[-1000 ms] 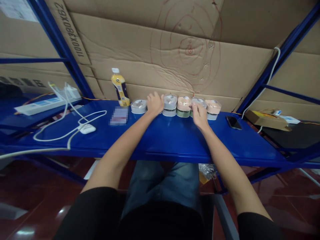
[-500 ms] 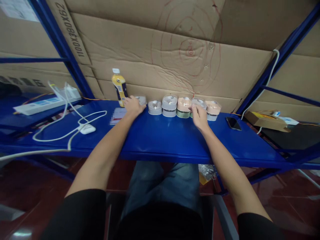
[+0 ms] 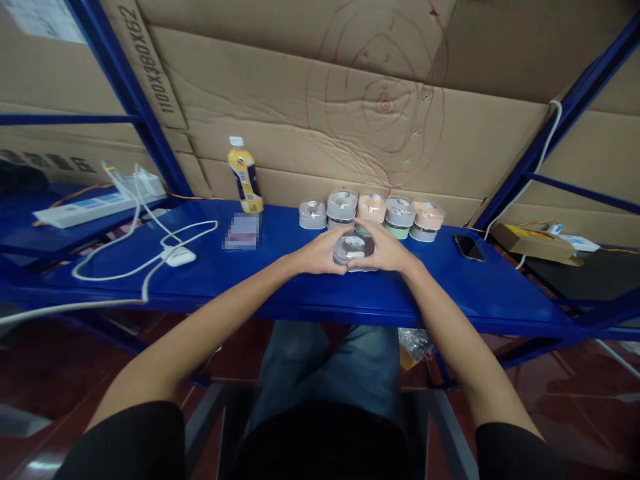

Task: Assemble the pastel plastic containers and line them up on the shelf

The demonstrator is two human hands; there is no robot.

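Observation:
A grey oval case with a clear lid is held between both hands at the middle of the blue table. My left hand wraps round its left side, and my right hand wraps round its right side. Behind them, similar cases line the back of the table: a single grey case at the left, then stacked grey, pink, grey over green and pink over grey. My hands hide part of the middle stacks.
A yellow bottle and a blurred card stand and lie at the left. Farther left are a white cable and a small white case. A phone lies at the right, with an open cardboard box beyond it.
My left hand has moved right from beside the bottle, and the grey case there is gone from that spot. My right hand has come forward and left from the stacks. Both now hold a grey case.

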